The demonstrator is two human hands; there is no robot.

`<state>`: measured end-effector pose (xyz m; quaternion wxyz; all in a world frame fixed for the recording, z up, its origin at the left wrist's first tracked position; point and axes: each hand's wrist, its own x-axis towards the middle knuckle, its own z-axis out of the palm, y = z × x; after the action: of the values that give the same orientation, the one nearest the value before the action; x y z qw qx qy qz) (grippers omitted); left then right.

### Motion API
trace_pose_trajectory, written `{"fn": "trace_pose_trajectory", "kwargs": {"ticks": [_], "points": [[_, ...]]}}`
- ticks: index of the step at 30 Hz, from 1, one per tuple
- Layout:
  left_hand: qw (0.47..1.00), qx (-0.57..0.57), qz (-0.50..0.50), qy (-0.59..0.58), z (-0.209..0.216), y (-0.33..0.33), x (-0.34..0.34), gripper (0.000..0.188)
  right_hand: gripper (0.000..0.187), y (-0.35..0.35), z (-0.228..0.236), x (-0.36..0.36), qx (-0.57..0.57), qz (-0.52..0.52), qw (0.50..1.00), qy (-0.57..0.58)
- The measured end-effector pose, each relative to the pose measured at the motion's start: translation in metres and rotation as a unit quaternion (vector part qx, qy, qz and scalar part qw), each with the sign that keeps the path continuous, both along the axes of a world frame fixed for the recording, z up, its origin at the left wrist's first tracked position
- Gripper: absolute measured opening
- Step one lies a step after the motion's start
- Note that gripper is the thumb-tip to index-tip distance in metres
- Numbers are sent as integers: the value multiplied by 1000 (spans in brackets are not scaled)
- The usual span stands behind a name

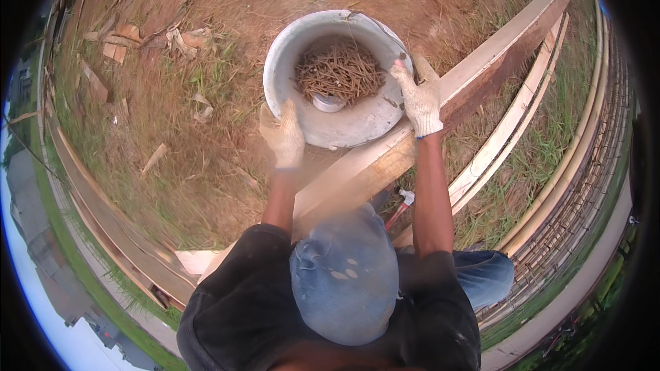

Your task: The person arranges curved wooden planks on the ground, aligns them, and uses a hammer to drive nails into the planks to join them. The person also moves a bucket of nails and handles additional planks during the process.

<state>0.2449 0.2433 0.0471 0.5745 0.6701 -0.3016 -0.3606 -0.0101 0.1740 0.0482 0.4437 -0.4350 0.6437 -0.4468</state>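
Note:
A round, whitish metal basin (pixel 350 127) with a worn, stained rim is between my hands. Inside lies a heap of rusty brown nails (pixel 340 69), with a small pale cylindrical thing (pixel 328 102) at their near edge, partly buried. My left hand (pixel 283 136), in a cream knitted glove and slightly blurred, holds the near left rim. On the right rim my right hand (pixel 421 99) grips with its thumb over the edge; its glove matches. The basin's near right side is beside a long timber beam (pixel 371 165), which passes beneath my right wrist.
A hammer (pixel 402 205) with a red handle lies by my knee, partly hidden. Thin boards (pixel 505 120) lie right of the beam. Wood scraps (pixel 120 45) dot the grassy red soil at left. Planks (pixel 103 199) line the left edge; poles and a steel bar lattice (pixel 577 192) line the right.

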Motion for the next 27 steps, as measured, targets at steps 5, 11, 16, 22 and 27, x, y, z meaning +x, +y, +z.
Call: {"fn": "trace_pose_trajectory", "kwargs": {"ticks": [5,11,16,22,27], "points": [[999,29,17,-18,-3,-5,-1,34,46,-1,3,2,-11,-16,1000,11],[991,-113,-27,-69,31,-32,14,30,30,20,24,6,-181,-129,974,-52],[996,-79,-18,39,25,-72,-3,39,30,-41,53,15,-152,-87,981,88],[1000,20,18,-5,-43,-85,7,72,27,-28,24,8,-137,-95,983,75],[997,39,-43,56,-46,-68,6,74,28,-12,-1,2,-93,-115,987,60]]}}
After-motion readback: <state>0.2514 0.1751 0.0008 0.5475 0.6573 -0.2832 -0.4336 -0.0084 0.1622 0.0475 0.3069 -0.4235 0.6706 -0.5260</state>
